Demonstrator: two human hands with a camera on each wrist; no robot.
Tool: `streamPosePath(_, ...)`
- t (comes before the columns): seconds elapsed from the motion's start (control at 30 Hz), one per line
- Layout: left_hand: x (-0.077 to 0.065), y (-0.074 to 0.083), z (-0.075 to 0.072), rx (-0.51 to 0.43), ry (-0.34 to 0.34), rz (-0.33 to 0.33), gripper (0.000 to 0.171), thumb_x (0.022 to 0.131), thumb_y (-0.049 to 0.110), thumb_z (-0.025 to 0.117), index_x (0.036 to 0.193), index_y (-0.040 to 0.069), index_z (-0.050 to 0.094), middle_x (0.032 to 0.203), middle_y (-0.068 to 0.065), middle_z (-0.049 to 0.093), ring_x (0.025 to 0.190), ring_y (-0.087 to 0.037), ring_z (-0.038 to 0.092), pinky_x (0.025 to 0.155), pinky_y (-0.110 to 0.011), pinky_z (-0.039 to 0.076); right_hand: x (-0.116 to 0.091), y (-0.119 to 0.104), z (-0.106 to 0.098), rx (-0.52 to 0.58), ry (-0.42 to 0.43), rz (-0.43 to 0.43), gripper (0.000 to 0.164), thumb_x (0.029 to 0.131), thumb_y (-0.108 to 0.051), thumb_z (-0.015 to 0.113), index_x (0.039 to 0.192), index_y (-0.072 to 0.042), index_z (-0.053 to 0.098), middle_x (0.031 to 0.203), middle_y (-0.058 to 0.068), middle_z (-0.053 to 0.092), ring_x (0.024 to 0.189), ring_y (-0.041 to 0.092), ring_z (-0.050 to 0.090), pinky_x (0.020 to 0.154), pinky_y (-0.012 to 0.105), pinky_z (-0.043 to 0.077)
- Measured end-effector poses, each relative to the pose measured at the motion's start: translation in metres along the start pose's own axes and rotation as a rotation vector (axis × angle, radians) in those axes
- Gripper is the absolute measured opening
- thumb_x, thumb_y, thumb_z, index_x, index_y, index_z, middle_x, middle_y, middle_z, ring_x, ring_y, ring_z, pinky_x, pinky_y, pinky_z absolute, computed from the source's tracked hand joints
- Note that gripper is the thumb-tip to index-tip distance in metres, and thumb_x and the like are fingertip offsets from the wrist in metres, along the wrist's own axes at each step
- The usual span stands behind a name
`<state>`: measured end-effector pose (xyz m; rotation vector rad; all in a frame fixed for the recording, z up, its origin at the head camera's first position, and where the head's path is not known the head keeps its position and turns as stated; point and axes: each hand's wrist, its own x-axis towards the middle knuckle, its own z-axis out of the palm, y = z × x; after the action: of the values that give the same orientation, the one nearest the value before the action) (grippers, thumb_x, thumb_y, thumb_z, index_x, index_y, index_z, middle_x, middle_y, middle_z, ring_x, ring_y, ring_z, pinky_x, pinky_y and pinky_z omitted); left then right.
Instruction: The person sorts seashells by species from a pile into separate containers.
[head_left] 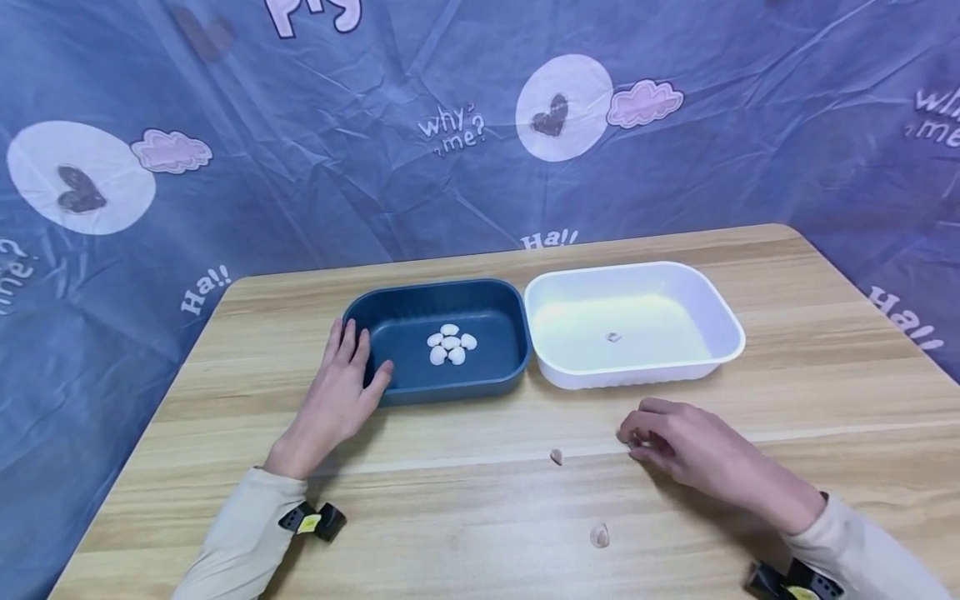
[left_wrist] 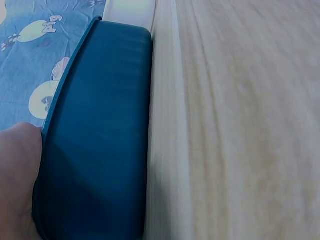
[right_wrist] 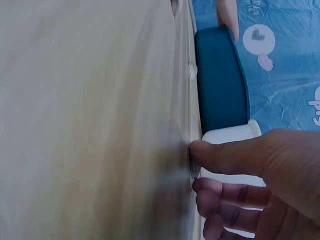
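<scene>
My left hand (head_left: 341,379) rests at the left end of a dark blue plastic tray (head_left: 442,390), fingers laid over the rim and thumb by the front corner. In the left wrist view the thumb (left_wrist: 20,170) lies along the tray's rim. Several white shells (head_left: 451,342) sit grouped on its floor. My right hand (head_left: 686,446) is low over the table in front of the white tray (head_left: 637,371), pinching a small shell (right_wrist: 195,165) between thumb and fingertips. One small shell (head_left: 613,337) lies inside the white tray.
Two loose shells lie on the wooden table (head_left: 450,500): a small brownish shell (head_left: 557,457) left of my right hand and a paler shell (head_left: 599,535) nearer the front. The trays stand side by side. A blue printed cloth (head_left: 337,167) hangs behind the table.
</scene>
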<state>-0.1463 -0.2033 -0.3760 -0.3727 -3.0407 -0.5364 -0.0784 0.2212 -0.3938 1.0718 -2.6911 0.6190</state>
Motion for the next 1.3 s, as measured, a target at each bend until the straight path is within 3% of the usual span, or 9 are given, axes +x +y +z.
streamPosePath(0.13,0.000,0.000,-0.001,-0.004,0.000,0.004,0.070,0.102,0.040,0.040,0.146,-0.013,0.025,0.156,-0.030,0.007,0.146,-0.038,-0.008,0.116,-0.055,0.011,0.000,-0.001,-0.002,-0.004,-0.003,0.073,0.031,0.070,-0.002,0.082,0.093,-0.017,0.069,0.081,-0.015,0.059,0.070,-0.003,0.052,0.058,0.021,0.049)
streamPosePath(0.27,0.001,0.000,-0.001,-0.013,0.000,0.001,0.070,0.102,0.040,0.040,0.146,-0.013,0.025,0.156,-0.030,0.006,0.146,-0.037,-0.009,0.116,-0.055,0.011,0.000,-0.003,-0.003,0.006,-0.010,0.211,0.024,0.072,-0.008,0.082,0.091,-0.015,0.068,0.080,-0.015,0.061,0.069,-0.001,0.054,0.060,0.024,0.050)
streamPosePath(0.37,0.001,0.000,-0.001,-0.012,0.002,-0.001,0.070,0.102,0.040,0.040,0.146,-0.012,0.025,0.156,-0.030,0.006,0.146,-0.038,-0.007,0.116,-0.055,0.011,0.000,-0.004,-0.002,0.026,-0.003,0.250,0.019,0.074,-0.008,0.081,0.087,-0.014,0.068,0.078,-0.015,0.059,0.067,-0.002,0.052,0.058,0.023,0.049)
streamPosePath(0.7,0.000,0.000,-0.003,-0.002,0.007,0.000,0.070,0.102,0.040,0.040,0.146,-0.013,0.026,0.156,-0.030,0.007,0.146,-0.040,-0.006,0.116,-0.055,0.012,0.001,-0.006,-0.002,0.035,0.067,0.178,0.021,0.073,-0.006,0.080,0.084,-0.018,0.068,0.074,-0.019,0.053,0.064,-0.005,0.047,0.053,0.018,0.043)
streamPosePath(0.83,0.000,0.000,-0.003,-0.001,0.006,0.000,0.070,0.102,0.040,0.040,0.146,-0.013,0.026,0.156,-0.030,0.007,0.145,-0.040,-0.005,0.116,-0.055,0.012,0.007,-0.010,-0.018,0.034,0.136,0.092,0.026,0.070,-0.004,0.082,0.084,-0.020,0.067,0.072,-0.021,0.051,0.062,-0.006,0.046,0.050,0.014,0.040)
streamPosePath(0.97,0.001,0.000,-0.004,0.001,0.009,0.001,0.070,0.102,0.040,0.040,0.146,-0.013,0.026,0.156,-0.030,0.007,0.146,-0.040,-0.005,0.116,-0.055,0.011,0.022,-0.007,-0.045,-0.003,0.179,0.057,0.024,0.070,-0.004,0.081,0.085,-0.017,0.068,0.072,-0.019,0.053,0.061,-0.005,0.047,0.049,0.014,0.041)
streamPosePath(1.13,0.001,-0.001,-0.004,0.002,0.012,0.001,0.070,0.102,0.040,0.040,0.146,-0.013,0.027,0.156,-0.030,0.008,0.146,-0.039,-0.007,0.116,-0.055,0.010,0.050,0.018,-0.066,-0.059,0.195,0.097,0.016,0.072,-0.005,0.080,0.083,-0.011,0.070,0.069,-0.013,0.056,0.060,-0.001,0.049,0.050,0.018,0.045)
streamPosePath(1.3,-0.001,0.000,-0.001,0.008,0.008,0.004,0.070,0.102,0.040,0.042,0.145,-0.013,0.027,0.155,-0.031,0.009,0.146,-0.040,-0.006,0.116,-0.054,0.011,0.072,0.052,-0.060,-0.058,0.038,0.236,0.006,0.078,-0.010,0.077,0.078,-0.009,0.071,0.066,-0.008,0.058,0.061,0.006,0.051,0.056,0.024,0.044)
